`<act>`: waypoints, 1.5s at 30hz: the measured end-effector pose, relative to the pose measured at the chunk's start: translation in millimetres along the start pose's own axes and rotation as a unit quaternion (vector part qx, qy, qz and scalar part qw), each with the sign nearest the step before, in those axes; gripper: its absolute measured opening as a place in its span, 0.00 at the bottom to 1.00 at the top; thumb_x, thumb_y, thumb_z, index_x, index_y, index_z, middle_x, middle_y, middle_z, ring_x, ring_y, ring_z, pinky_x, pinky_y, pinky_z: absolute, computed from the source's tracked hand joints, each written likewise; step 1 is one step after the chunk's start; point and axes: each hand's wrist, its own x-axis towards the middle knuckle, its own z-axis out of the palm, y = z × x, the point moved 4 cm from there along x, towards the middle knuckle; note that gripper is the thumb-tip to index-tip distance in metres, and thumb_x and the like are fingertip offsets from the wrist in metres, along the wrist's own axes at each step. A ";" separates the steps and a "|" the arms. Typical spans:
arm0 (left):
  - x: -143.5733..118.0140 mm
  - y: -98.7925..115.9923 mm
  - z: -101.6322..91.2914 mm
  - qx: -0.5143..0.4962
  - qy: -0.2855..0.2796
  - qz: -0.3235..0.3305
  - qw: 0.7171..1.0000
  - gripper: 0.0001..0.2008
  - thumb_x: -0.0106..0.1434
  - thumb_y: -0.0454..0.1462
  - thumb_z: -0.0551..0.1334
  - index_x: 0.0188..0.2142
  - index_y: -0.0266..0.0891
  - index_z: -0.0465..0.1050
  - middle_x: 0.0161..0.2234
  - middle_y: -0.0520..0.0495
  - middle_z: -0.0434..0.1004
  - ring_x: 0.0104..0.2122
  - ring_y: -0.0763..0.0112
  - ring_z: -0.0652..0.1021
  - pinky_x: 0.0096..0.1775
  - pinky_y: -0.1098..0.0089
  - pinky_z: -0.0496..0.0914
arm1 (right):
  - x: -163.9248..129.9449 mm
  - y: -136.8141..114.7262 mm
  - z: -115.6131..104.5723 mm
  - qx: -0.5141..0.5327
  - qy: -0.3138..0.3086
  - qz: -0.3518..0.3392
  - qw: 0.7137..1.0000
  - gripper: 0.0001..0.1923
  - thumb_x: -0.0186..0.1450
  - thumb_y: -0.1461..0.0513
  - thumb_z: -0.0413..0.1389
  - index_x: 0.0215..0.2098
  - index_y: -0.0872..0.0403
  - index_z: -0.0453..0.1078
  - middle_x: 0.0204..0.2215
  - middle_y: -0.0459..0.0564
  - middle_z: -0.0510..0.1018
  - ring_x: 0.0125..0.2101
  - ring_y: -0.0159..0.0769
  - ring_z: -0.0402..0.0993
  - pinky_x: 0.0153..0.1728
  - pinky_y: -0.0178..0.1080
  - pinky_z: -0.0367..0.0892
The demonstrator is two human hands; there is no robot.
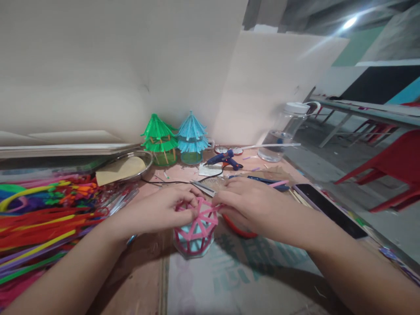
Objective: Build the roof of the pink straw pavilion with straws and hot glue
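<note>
We see both hands low over the counter (141, 262), working at a small pink frame (200, 226) that stands on a greyish board (193, 293) printed with green characters. The frame is a lattice of pink strips, with pale blue at its base. The left hand (179, 205) is nearly closed, thumb and bent fingers pinching the upper left part of the frame. The right hand (243, 201) is half curled, its fingertips at the frame's upper right edge; they are blurred there, so we cannot tell whether they grip a strip or only touch it.

Beyond the hands we find a pair of metal blades (204, 188) and, farther back, a blue glue gun (223, 158) with an orange trigger. A green-roofed model (160, 140) and a blue-roofed model (192, 138) stand side by side near the wall (108, 65). To our left lie bundles of coloured strips (42, 227), just short of a metal bowl (149, 161) with a yellowish card (121, 170) across it. To our right we have a phone (330, 210), a clear bottle (278, 135) partly filled with liquid and, off the counter, a red chair (387, 168)
</note>
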 end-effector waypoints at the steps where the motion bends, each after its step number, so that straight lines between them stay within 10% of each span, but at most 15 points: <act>1: -0.1 0.1 -0.2 0.001 -0.003 -0.003 1.000 0.10 0.61 0.38 0.55 0.29 0.39 0.73 0.47 0.49 0.78 0.41 0.69 0.78 0.41 0.73 0.69 | -0.3 0.6 -1.0 0.008 0.002 0.000 1.000 0.09 0.68 0.70 0.52 0.44 0.56 0.71 0.32 0.50 0.75 0.33 0.38 0.69 0.34 0.37 0.59; 45: -3.4 -0.4 -2.6 0.023 -0.039 0.003 0.999 0.12 0.64 0.37 0.54 0.31 0.40 0.76 0.52 0.47 0.77 0.54 0.62 0.74 0.53 0.69 0.67 | 10.6 0.8 -7.6 0.021 -0.018 0.012 1.000 0.11 0.70 0.67 0.51 0.33 0.56 0.75 0.28 0.50 0.76 0.33 0.38 0.70 0.36 0.37 0.60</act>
